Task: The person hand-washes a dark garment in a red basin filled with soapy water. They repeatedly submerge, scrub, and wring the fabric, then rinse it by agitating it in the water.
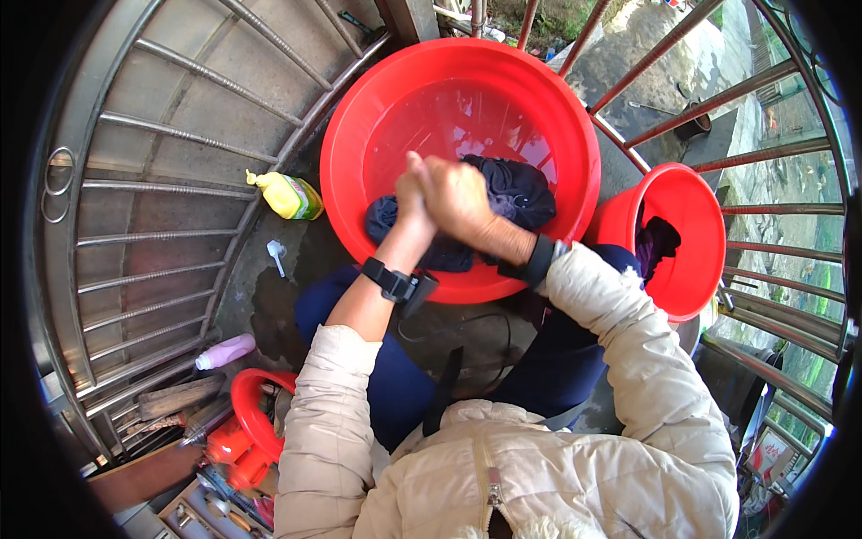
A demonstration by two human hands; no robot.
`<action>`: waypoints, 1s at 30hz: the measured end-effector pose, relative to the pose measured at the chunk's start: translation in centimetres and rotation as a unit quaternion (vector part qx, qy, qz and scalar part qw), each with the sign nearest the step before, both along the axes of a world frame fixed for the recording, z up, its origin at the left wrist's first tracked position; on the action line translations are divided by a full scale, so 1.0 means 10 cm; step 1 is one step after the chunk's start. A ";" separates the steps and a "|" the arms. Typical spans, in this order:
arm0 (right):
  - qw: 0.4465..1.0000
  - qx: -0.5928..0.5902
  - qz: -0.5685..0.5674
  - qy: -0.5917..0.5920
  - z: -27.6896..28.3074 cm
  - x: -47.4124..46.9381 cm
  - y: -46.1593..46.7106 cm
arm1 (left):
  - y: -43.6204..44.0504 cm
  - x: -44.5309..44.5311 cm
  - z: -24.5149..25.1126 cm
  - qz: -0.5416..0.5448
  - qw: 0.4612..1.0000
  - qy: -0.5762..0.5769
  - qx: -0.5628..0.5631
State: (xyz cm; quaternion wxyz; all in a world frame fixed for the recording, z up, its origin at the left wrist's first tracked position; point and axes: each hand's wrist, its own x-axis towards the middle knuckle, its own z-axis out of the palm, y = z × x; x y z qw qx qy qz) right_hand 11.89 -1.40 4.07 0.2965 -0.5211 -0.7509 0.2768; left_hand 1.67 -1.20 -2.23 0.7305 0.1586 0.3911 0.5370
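Before me stands a large round red plastic basin (347,111) with some water in it. Dark wet clothing (532,195) lies in the near half of the basin, part of it beneath my wrists. Above it, my left hand (411,192) and my right hand (458,195) are pressed together and partly overlap. The fingers look folded, and whether a bit of cloth is between the palms cannot be told. A smaller red bucket (704,249), tilted in view, stands to the right with dark purple cloth (656,242) inside.
Left of the basin are a yellow pump bottle (286,195) and a white scoop (276,256). A pink bottle (225,352) lies lower left, near a small red basin (246,404) and pieces of wood (180,397). Metal railings (195,185) curve along both sides.
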 end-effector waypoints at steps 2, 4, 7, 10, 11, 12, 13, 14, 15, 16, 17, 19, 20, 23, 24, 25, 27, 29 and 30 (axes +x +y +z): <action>0.996 0.013 -0.081 -0.039 0.06 0.05 0.08 | -0.06 0.13 0.05 0.052 0.988 0.116 -0.089; 0.990 -0.012 -0.127 -0.057 0.09 0.06 0.10 | -0.06 0.16 0.12 0.083 0.976 0.173 -0.107; 0.999 -0.018 -0.032 -0.028 0.05 0.01 -0.02 | -0.03 0.10 0.19 0.049 0.979 0.189 -0.060; 0.996 0.086 -0.021 0.004 -0.06 -0.05 -0.10 | -0.01 0.01 0.20 0.065 0.981 0.175 -0.049; 0.991 0.120 -0.052 0.000 -0.11 -0.05 -0.07 | 0.00 0.00 0.20 0.062 0.996 0.000 -0.057; 0.988 0.128 -0.085 -0.025 -0.16 0.00 0.03 | -0.01 0.01 0.20 0.054 0.994 0.019 -0.091; 0.988 0.078 -0.101 -0.085 -0.21 0.10 0.18 | -0.01 0.04 0.20 0.039 0.986 0.037 -0.158; 0.993 0.013 -0.090 -0.081 -0.25 0.19 0.32 | -0.01 0.04 0.22 0.006 0.985 0.018 -0.174; 0.992 -0.015 -0.104 -0.071 -0.28 0.27 0.43 | -0.01 0.06 0.24 0.025 0.988 0.022 -0.149; 0.996 -0.065 -0.056 0.007 -0.28 0.34 0.51 | 0.01 0.03 0.28 0.032 0.990 0.005 -0.136; 0.989 -0.130 -0.010 0.071 -0.28 0.42 0.55 | 0.03 0.00 0.32 0.052 0.991 -0.002 -0.125; 0.892 -0.353 0.073 0.273 -0.24 0.57 0.57 | 0.08 -0.15 0.41 0.034 0.993 -0.059 -0.100; 0.908 -0.333 0.127 0.220 -0.21 0.64 0.58 | 0.12 -0.23 0.44 0.027 0.993 -0.061 -0.095; 0.928 -0.290 0.164 0.168 -0.15 0.73 0.57 | 0.18 -0.37 0.40 -0.005 0.994 -0.079 -0.077; 0.919 -0.287 0.134 0.233 -0.14 0.71 0.57 | 0.19 -0.38 0.35 0.003 0.995 -0.064 -0.071; 0.906 -0.300 0.099 0.280 -0.12 0.68 0.57 | 0.19 -0.36 0.29 0.008 0.997 -0.051 -0.065; 0.918 -0.213 0.043 0.332 -0.09 0.55 0.51 | 0.20 -0.32 0.14 0.037 0.997 0.018 -0.062; 0.942 -0.119 0.005 0.313 -0.05 0.34 0.40 | 0.23 -0.33 0.03 0.044 0.996 0.045 -0.058; 0.963 -0.034 0.038 0.265 0.00 0.25 0.26 | 0.26 -0.34 0.00 0.059 0.991 0.054 -0.105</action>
